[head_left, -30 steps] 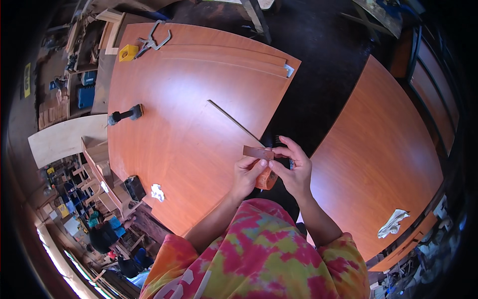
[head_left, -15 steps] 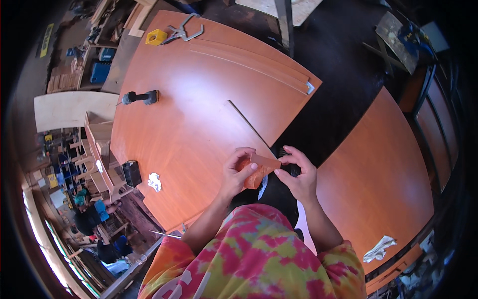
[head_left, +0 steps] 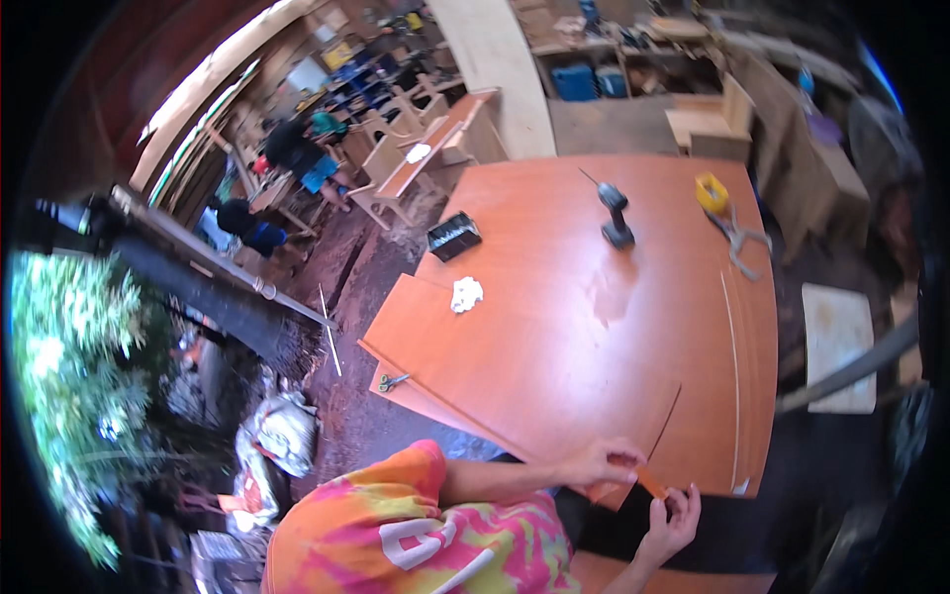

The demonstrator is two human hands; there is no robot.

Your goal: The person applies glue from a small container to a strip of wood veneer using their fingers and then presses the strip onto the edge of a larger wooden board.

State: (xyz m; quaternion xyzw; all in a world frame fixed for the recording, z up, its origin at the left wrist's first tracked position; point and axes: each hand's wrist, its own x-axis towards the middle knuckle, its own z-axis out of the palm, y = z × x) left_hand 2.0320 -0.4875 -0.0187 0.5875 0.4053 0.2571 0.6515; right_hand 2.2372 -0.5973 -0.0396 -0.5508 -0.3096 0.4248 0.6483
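Observation:
Both hands are close together over the table's near edge, at the lower right of the view. My left hand (head_left: 606, 467) is closed round a coil of orange-brown edging strip, mostly hidden by the fingers. A flat length of the edging strip (head_left: 650, 483) sticks out toward the right. At its free end my right hand (head_left: 675, 520) has thumb and fingers bent, pinching or touching the tip. Under the hands lies a large orange-brown wood-finish panel (head_left: 534, 346), with a thin dark strip (head_left: 668, 421) on it just beyond my left hand.
On the panel are a cordless drill (head_left: 616, 218), a yellow ring-shaped object (head_left: 711, 193), a locking clamp (head_left: 740, 243), a crumpled white cloth (head_left: 466, 294), a black box (head_left: 454, 237) and scissors (head_left: 392, 381). Two people (head_left: 297, 153) are at the far left. A post (head_left: 208, 282) stands left.
The view has swung to the left, bringing the scissors, post and greenery in. My hands now appear further right, still together at the edging strip.

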